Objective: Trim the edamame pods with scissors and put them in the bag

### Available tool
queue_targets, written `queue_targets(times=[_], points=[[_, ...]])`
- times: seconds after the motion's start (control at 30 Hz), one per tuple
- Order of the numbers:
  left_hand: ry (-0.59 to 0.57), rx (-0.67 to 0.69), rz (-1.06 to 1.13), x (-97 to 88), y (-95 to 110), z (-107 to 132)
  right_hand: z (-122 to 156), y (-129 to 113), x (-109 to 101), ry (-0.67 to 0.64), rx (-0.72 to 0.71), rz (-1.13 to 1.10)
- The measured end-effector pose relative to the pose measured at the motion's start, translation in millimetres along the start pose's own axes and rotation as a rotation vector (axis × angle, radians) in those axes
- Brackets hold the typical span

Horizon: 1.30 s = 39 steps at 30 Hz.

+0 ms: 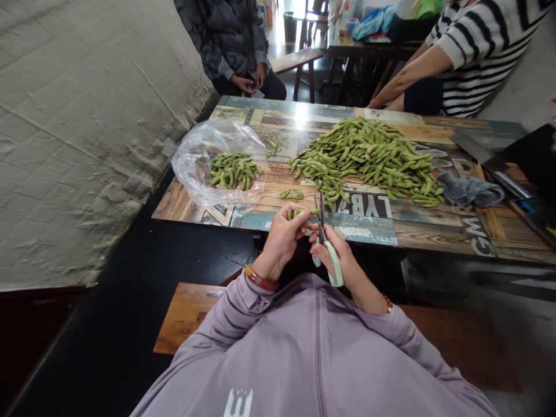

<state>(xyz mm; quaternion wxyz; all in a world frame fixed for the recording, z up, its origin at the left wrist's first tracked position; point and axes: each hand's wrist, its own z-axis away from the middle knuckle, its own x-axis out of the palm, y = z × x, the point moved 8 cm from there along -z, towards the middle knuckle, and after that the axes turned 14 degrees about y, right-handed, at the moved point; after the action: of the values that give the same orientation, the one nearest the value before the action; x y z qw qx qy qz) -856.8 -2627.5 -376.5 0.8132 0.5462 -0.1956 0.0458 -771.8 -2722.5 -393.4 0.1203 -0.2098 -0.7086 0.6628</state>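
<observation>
My left hand (283, 234) is closed around a few green edamame pods (297, 214), one of them poking out to the right. In my right hand (343, 258) is a pair of scissors (332, 263) with pale green handles. Their blades point away from me and stand slightly apart, with the tip of the pod by them. Beyond my hands a big heap of edamame pods (369, 156) covers the middle of the table. To the left, a clear plastic bag (195, 156) lies spread with a smaller pile of pods (234, 171) on it.
The table (434, 231) has a wood-plank pattern. Loose bits of pod (291, 194) lie between bag and heap. A grey cloth (471, 190) is at the right. Two people sit across, one in a dark jacket (230, 35), one in stripes (486, 52). A rough wall (87, 116) stands left.
</observation>
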Motion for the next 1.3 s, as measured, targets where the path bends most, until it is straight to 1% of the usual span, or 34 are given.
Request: queue_targets(times=[0.33, 0.5, 0.73, 0.8, 0.9, 0.97, 1.03, 1.17, 1.23, 1.3], points=[[0.011, 0.032, -0.017, -3.9, 3, 0, -1, 2, -1, -0.017, 0.028, -0.037], [-0.003, 0.035, -0.021, -0.8, 3, 2, -1, 0, -1, -0.032, 0.033, -0.016], [-0.007, 0.026, -0.027, -0.2, 2, 1, -3, -1, -2, 0.025, 0.058, 0.014], [-0.008, 0.011, -0.013, -0.5, 1, -1, -3, -1, -1, 0.023, 0.065, -0.005], [0.001, -0.005, 0.032, -3.0, 3, -7, -3, 0, -2, 0.029, 0.121, -0.056], [0.028, -0.002, 0.071, -8.3, 8, -13, -5, 2, -6, 0.052, 0.155, -0.083], [0.067, -0.008, 0.111, -16.3, 15, -21, -7, 2, -11, 0.081, 0.159, -0.105], [0.148, -0.032, 0.188, -34.4, 33, -38, -13, 2, -18, 0.112, 0.176, -0.164], [0.146, 0.002, 0.156, -38.0, 43, -45, -15, 5, -18, 0.111, 0.202, -0.183], [0.114, 0.079, 0.026, -36.3, 51, -53, -16, 8, -18, 0.113, 0.221, -0.198]])
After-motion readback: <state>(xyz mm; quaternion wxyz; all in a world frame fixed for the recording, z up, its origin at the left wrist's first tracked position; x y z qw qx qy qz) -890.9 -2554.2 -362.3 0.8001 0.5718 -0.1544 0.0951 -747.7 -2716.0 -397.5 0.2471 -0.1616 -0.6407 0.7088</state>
